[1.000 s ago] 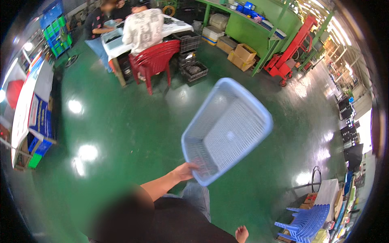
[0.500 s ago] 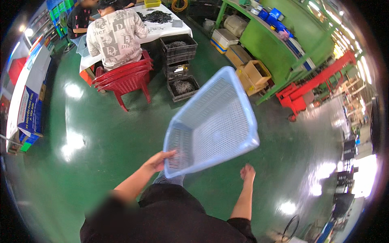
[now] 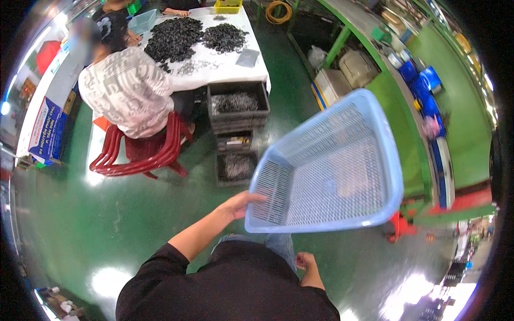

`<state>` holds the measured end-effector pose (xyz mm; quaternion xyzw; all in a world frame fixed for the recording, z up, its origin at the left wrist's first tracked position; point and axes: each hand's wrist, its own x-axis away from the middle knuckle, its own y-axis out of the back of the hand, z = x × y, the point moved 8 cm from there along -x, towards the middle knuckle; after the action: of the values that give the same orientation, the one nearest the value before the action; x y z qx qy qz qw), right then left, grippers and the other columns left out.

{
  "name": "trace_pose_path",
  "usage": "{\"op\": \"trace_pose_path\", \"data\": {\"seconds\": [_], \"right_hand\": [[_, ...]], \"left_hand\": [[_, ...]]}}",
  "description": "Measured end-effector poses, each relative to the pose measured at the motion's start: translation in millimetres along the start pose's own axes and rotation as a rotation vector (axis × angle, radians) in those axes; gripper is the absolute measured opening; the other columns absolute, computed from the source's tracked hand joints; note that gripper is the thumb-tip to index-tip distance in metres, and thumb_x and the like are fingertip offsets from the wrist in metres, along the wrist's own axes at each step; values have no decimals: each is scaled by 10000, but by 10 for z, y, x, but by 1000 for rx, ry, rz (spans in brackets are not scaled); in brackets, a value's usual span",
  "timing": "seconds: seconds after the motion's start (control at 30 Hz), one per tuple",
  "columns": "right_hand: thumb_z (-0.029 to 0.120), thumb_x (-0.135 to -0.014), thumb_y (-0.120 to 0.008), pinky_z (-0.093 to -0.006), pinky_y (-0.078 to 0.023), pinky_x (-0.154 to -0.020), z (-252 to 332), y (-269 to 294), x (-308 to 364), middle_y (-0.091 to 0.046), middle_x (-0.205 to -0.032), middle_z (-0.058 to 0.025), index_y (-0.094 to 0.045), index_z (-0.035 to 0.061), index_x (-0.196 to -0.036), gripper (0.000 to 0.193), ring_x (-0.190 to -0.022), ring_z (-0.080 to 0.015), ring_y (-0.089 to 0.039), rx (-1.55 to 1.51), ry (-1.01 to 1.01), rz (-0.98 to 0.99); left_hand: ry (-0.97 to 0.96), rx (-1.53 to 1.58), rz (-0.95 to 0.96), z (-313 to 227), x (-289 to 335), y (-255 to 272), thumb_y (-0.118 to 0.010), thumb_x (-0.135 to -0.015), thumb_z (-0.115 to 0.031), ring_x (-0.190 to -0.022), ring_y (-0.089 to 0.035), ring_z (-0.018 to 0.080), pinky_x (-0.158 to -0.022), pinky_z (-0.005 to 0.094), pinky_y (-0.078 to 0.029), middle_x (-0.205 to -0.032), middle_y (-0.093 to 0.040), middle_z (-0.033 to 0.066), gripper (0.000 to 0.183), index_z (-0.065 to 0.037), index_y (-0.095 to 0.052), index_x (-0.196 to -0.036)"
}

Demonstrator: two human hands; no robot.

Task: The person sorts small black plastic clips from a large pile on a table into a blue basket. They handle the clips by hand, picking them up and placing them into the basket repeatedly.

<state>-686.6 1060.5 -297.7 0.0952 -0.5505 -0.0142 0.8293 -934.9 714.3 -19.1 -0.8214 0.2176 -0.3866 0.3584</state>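
A light blue plastic basket (image 3: 332, 176) with slotted walls hangs tilted in front of me, its inside facing me and nothing lying in it. My left hand (image 3: 240, 206) grips its near left end, the thumb over the rim and the other fingers hidden behind the wall. Low beside my right hip is my right hand (image 3: 306, 261), apart from the basket. Its fingers are curled in, and no object shows in them.
Ahead, a white-covered table (image 3: 235, 75) bears heaps of black rings (image 3: 174, 38). A co-worker (image 3: 126, 88) sits there on stacked red chairs (image 3: 142, 158). Black crates (image 3: 238, 115) of small parts stand by its corner. A green workbench (image 3: 369, 48) runs along the right.
I have come nearer to the table, crates and seated co-worker. The basket, still in my left hand, has shifted right in view. My right hand has dropped closer to my hip.
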Motion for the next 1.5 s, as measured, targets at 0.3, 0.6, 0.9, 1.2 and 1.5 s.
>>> {"op": "trace_pose_path", "data": {"seconds": [0.3,0.6,0.9,1.2,1.5], "right_hand": [[370,-845,-551,-377,-507,-647,4435,2414,-1293,-606,-832,-81,-598,42,-918,340,-714,-221,-588,131,164,-98],[446,-869,-492,-374,-505,-708,9770,1581,-840,-605,-989,-127,-563,20,-1055,471,-829,-238,-606,-387,441,407],[621,-848,-336,-351,-408,-912,13046,1630,-2023,-523,-1201,-128,-438,6,-1251,743,-1070,-245,-513,1,659,212],[119,-771,-645,-328,-440,-764,15487,1104,-3563,-584,-1029,-108,-522,-56,-1096,389,-881,-202,-558,291,841,234],[43,-671,-658,-378,-442,-830,17232,599,-4818,-590,-1015,-122,-518,-57,-1100,462,-919,-252,-567,172,606,190]], "left_hand": [[-219,71,-286,-1254,-2646,-405,-589,-782,-75,-1037,-547,231,-911,352,-430,-1148,-546,167,416,43,-490,-1169],[-644,66,-722,-3294,-3501,472,-568,-800,-53,-932,-584,210,-832,333,-462,-1047,-605,115,354,24,-531,-1144],[-452,-436,-1031,-6670,-4935,1052,-589,-749,-168,-798,-613,198,-739,331,-471,-891,-648,130,329,45,-606,-998],[-693,-814,-1081,-9198,-6157,1633,-583,-820,-346,-884,-608,217,-786,328,-456,-963,-641,121,463,14,-551,-1109],[-731,-685,-1917,-10593,-6569,3829,-630,-742,-458,-1309,-59,454,-1059,486,-146,-1396,-109,308,928,1,-135,-1378]]}}
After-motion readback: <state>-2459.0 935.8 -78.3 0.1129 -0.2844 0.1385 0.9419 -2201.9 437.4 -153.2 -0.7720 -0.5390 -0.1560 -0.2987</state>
